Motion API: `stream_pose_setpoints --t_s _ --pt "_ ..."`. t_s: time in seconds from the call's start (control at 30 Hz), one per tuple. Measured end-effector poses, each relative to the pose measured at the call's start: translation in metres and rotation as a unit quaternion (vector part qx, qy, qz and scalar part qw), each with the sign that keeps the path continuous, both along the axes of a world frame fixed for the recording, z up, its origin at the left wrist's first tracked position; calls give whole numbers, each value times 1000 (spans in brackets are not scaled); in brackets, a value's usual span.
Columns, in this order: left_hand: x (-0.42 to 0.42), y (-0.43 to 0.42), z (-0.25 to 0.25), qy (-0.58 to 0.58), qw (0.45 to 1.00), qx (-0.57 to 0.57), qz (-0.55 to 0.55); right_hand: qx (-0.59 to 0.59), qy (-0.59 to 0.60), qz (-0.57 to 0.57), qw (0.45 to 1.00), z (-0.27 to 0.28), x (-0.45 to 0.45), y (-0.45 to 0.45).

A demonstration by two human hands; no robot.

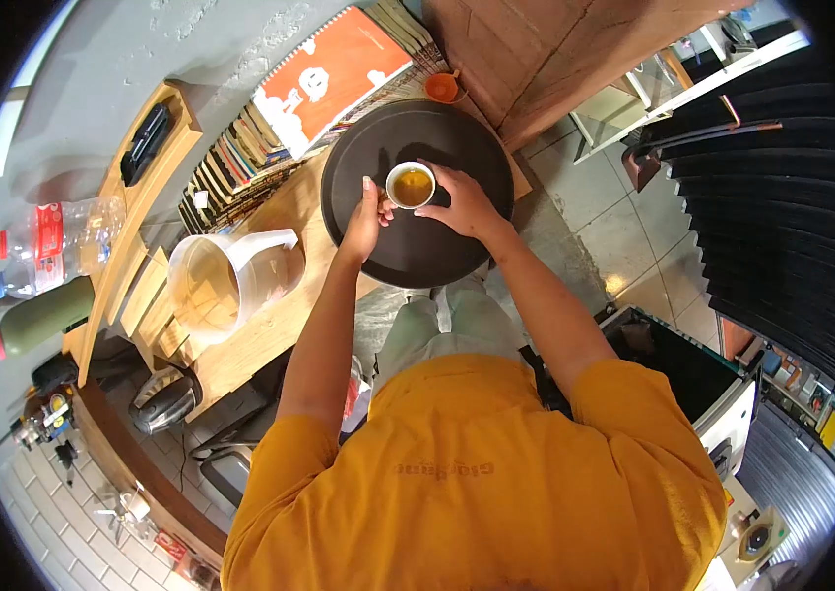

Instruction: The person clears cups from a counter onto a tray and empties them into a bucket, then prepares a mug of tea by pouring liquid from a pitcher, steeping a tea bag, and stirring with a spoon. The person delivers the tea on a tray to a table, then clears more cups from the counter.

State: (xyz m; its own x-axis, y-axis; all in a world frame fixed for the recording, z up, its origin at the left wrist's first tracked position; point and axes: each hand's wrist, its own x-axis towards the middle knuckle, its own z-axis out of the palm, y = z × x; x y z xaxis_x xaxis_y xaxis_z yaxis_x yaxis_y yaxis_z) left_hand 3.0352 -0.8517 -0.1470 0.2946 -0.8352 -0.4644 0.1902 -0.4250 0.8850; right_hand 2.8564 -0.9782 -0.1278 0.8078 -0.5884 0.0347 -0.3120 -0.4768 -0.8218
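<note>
A small white cup (410,207) with amber liquid in it is between my two hands, over a round dark tray (378,123). My left hand (368,219) grips it from the left, its fingers at what looks like the cup's handle and its thumb pointing up. From the right, my right hand (463,204) has thumb and fingers pressed around the cup's side. The tray rests on a wooden surface; whether the cup's base touches it is hidden.
An orange spiral notebook (334,74) lies on a row of books (240,158) behind the tray, beside a small orange cup (443,88). At left stand a clear plastic pitcher (275,266) and bottles (63,241). A corrugated black panel (772,197) is at right.
</note>
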Motion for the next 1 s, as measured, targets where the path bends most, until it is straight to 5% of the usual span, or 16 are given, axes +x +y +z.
stream_pose_setpoints --t_s 0.13,0.2,0.27,0.3,0.37,0.4,0.47,0.6,0.87,1.0 --pt "2 5 8 -108 992 7 61 -64 -34 -32 997 -1 -12 -1" --pt "19 10 -10 -249 962 1 109 -108 -32 -70 991 0 -29 3" --pt "17 13 10 -384 914 59 120 -197 -5 -307 931 -17 -49 15" --pt "19 14 5 -383 914 58 121 -198 -5 -307 931 -31 -56 25" --pt "26 19 -13 -509 840 134 132 -146 83 -496 852 -56 -66 42" --pt "26 18 -14 -509 841 132 131 -146 83 -498 851 -54 -65 47" --pt "26 14 -15 -486 852 136 135 149 31 -532 833 -52 -57 57" --pt "37 11 -28 -506 833 171 142 172 10 -562 809 -70 -48 65" --pt "68 17 -66 -348 911 82 204 163 -75 -567 804 -52 -49 78" --pt "42 25 -25 -317 922 88 203 155 -78 -566 806 -57 -69 90"
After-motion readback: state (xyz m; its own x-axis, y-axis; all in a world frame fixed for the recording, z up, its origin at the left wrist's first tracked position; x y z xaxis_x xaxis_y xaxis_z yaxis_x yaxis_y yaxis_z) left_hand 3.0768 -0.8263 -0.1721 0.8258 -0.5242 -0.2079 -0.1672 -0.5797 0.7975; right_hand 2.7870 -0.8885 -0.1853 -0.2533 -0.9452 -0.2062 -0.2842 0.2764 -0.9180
